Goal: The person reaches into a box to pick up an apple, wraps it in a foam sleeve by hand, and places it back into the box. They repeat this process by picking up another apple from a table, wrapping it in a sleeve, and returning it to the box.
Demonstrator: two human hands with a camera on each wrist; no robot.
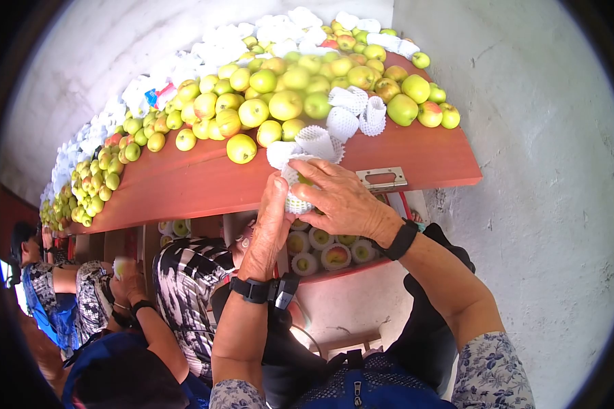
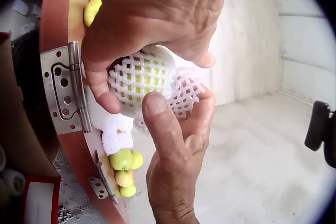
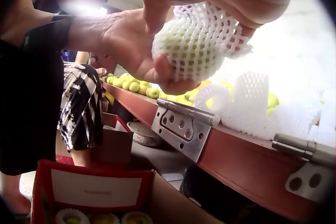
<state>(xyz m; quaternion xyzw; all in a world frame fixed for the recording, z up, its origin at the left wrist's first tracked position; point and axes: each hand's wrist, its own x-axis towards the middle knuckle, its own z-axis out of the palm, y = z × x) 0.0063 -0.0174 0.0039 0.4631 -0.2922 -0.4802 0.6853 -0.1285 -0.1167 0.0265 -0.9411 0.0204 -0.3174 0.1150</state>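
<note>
A green apple sits inside a white foam net, its skin showing through the mesh. My left hand cradles it from below and the side, with fingers curled about it in the right wrist view. From above, my right hand grips the foam net, thumb and fingers around its upper part. The loose end of the net stands out past the apple. Just beyond my hands, several unused foam nets lie on the red-brown board near the loose apples.
Metal hinges line the board's near edge. Below it stands a red-edged box with netted apples. More white foam nets are heaped along the wall. Other people sit at my left, one in a patterned garment. A bare wall bounds the right.
</note>
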